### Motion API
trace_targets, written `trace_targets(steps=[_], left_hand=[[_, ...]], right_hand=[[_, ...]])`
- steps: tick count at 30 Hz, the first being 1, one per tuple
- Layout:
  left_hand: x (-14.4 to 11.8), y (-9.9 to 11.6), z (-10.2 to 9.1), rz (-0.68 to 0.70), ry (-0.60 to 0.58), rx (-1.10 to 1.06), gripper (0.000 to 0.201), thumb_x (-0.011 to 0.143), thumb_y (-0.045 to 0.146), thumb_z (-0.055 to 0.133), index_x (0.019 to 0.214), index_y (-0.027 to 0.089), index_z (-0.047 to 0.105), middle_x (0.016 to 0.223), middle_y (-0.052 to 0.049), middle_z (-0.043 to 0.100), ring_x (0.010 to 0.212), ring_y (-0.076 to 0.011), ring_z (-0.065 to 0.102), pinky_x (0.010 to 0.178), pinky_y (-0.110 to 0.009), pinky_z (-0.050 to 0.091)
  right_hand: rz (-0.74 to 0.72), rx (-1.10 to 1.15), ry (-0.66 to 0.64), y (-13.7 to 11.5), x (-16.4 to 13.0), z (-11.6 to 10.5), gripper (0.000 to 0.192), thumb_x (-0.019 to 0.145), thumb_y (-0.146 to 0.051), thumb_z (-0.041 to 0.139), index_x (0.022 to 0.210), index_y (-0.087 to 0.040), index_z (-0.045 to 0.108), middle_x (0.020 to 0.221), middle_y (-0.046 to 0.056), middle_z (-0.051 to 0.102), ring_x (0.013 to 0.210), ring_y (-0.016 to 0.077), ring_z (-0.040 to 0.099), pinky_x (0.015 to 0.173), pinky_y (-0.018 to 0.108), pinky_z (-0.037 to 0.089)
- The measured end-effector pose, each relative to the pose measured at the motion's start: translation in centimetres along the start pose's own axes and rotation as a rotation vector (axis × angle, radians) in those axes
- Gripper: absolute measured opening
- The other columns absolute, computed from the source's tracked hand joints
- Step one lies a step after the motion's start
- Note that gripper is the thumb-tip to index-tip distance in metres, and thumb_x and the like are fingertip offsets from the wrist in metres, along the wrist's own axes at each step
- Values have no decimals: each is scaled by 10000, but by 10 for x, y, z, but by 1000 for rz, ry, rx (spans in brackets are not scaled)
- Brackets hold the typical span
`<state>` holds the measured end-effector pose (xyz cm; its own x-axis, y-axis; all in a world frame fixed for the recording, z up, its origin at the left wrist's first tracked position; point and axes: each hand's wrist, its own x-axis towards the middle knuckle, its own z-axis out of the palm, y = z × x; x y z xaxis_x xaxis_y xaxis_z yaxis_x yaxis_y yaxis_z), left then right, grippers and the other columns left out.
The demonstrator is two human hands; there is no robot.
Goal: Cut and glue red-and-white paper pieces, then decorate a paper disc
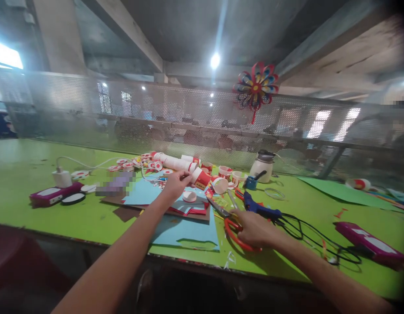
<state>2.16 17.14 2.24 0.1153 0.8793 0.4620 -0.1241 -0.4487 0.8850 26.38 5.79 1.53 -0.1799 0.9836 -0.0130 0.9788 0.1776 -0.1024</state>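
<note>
My left hand (178, 182) is over the paper pile, its fingertips pinched at the edge of a red-and-white paper cup (201, 179). Behind it lies a long row of nested white paper cups (174, 162). Wrapped round the orange handles of the scissors (233, 231), my right hand (254, 227) rests low on the table, with the blades pointing toward the cup. A white cup piece (189, 196) sits on light blue paper (139, 196), between the two hands. Close to the scissors is a blue glue gun (260, 208) with a black cord.
Cut cup rings (224, 172) and a cream jug (262, 165) stand behind. Purple power strips (54, 194) lie at both ends of the green table (103, 222). Green paper (339, 192) is at right. A perforated metal screen (175, 131), with a paper flower (256, 87), runs along the back.
</note>
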Motion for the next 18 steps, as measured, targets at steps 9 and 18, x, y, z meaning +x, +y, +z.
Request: trace_targets(steps=[9,18], left_hand=[[4,7,-12,84,93,34,181,676,301,672,687,126,627,577,5,596,529,-117,539,546,-250,449],[3,5,-9,123,83,-56,232,705,353,669,711,128,612,595,11,577,530,-91,497,545,-230,407]], right_hand=[[-93,655,51,19,-21,-12,437,734,-296,564,1140,-137,551,743,29,622,662,187,570,572,277,429],[-45,843,52,-8,-39,-10,464,759,-505,613,1101,-207,516,635,-33,526,586,151,526,540,270,443]])
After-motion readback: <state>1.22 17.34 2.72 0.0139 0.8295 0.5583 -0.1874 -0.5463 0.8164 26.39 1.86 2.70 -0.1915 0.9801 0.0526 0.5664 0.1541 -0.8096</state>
